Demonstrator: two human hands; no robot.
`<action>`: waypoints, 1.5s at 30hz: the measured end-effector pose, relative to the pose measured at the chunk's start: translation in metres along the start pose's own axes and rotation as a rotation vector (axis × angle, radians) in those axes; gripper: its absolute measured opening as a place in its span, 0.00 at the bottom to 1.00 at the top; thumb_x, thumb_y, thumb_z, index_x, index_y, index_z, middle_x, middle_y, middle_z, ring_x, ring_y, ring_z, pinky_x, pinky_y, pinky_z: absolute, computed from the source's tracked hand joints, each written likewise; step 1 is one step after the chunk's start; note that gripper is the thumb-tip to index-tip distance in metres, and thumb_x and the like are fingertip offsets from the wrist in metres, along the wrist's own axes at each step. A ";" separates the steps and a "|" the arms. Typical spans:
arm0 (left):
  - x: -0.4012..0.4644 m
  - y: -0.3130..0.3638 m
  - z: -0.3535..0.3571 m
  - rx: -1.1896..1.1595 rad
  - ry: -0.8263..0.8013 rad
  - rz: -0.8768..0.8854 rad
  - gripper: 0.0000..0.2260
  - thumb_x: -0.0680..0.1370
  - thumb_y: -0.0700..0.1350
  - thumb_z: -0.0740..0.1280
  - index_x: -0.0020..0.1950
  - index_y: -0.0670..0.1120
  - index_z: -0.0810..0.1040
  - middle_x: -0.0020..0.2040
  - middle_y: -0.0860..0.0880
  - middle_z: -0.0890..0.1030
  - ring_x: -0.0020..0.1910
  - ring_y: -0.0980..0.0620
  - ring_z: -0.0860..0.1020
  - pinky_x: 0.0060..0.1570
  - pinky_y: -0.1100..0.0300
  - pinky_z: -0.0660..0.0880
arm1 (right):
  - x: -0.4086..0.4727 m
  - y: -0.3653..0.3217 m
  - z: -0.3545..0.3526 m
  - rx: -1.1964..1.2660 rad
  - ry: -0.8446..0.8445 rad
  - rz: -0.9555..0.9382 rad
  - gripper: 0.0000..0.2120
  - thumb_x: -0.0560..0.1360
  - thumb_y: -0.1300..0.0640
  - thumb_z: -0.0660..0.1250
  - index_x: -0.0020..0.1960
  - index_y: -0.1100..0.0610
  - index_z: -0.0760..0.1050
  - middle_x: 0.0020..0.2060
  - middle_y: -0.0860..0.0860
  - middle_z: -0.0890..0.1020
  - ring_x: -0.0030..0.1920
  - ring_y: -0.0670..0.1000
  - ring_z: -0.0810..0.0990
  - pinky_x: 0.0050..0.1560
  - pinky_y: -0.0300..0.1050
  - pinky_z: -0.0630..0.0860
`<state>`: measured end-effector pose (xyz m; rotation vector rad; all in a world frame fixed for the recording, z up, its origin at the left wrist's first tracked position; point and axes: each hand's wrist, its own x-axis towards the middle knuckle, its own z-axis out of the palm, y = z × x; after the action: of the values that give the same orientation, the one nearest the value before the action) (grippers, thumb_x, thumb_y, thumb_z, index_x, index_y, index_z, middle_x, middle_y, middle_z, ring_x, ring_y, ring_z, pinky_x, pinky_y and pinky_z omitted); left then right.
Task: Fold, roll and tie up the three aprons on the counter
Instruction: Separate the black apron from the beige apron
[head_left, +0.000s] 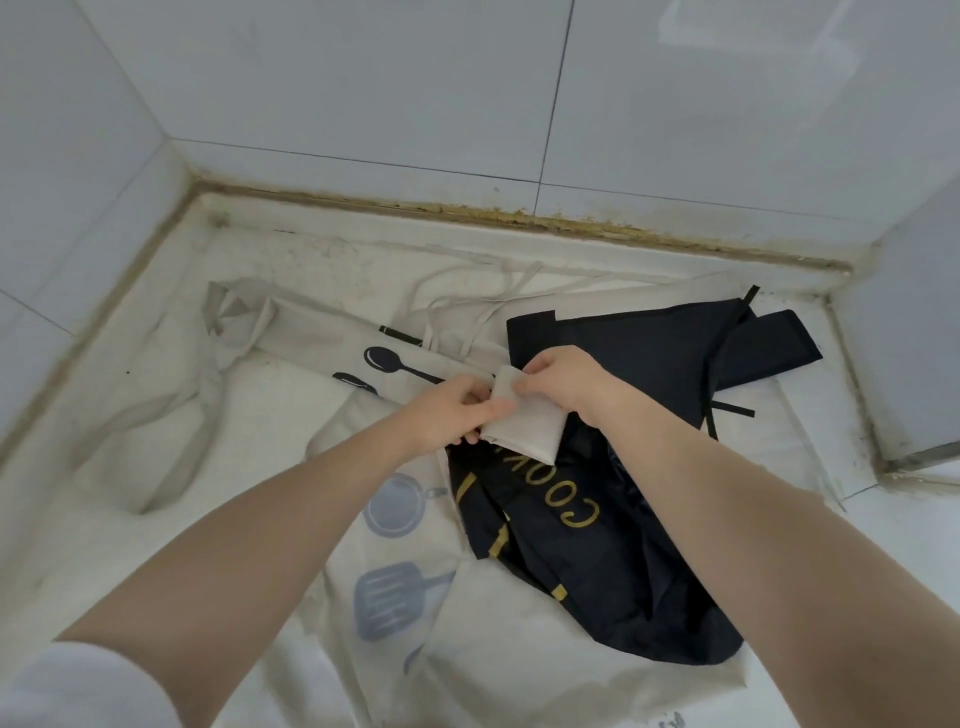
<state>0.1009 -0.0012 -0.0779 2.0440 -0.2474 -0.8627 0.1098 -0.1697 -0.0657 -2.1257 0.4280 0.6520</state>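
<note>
The small rolled beige apron (524, 423) sits between the two hands, held up above the heap of cloth on the counter (270, 395). The left hand (452, 413) has its fingers curled round the near left end of the roll, the thumb lying on top. The right hand (563, 382) pinches the far upper end of the roll between thumb and fingertips. So each grip is closed on the same bundle, one at each end, and the two hands almost touch.

The roll is a tight, flat-sided packet of pale beige cloth, its long side slanting from upper left to lower right.

Beneath it lies a black apron (613, 519), loosely crumpled, with gold letters reading "COOK" seen upside down and thin black ties trailing to the right. Under and around that spreads a beige apron (395, 545) printed with kitchen tools: a dark spoon near the left hand, a grey pot and a grey spatula lower down. Its pale ties loop toward the back wall.

Count: three aprons, one rolled and two spread loose; two hands, both on the roll
</note>
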 end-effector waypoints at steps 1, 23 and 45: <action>0.002 -0.002 -0.001 0.057 -0.006 0.015 0.07 0.77 0.54 0.65 0.48 0.51 0.72 0.36 0.53 0.77 0.33 0.57 0.75 0.35 0.67 0.71 | 0.002 0.003 0.002 -0.016 0.024 -0.015 0.11 0.73 0.55 0.70 0.54 0.58 0.78 0.49 0.52 0.80 0.51 0.52 0.79 0.53 0.47 0.77; -0.013 -0.022 -0.028 -0.263 -0.018 -0.016 0.26 0.74 0.67 0.57 0.55 0.48 0.80 0.52 0.50 0.82 0.51 0.52 0.79 0.59 0.57 0.72 | 0.002 -0.062 0.019 0.003 -0.189 0.282 0.06 0.77 0.62 0.61 0.46 0.64 0.74 0.34 0.57 0.77 0.29 0.51 0.77 0.20 0.33 0.71; -0.014 -0.062 -0.030 0.749 0.398 -0.076 0.31 0.77 0.53 0.58 0.74 0.41 0.53 0.72 0.41 0.56 0.71 0.41 0.55 0.71 0.50 0.55 | 0.039 -0.059 0.050 -0.949 -0.030 -0.565 0.25 0.78 0.63 0.58 0.73 0.47 0.61 0.72 0.56 0.60 0.68 0.59 0.66 0.61 0.52 0.70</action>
<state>0.1015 0.0622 -0.1092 2.8823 -0.2993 -0.4041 0.1563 -0.0971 -0.0764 -2.9133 -0.6264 0.5997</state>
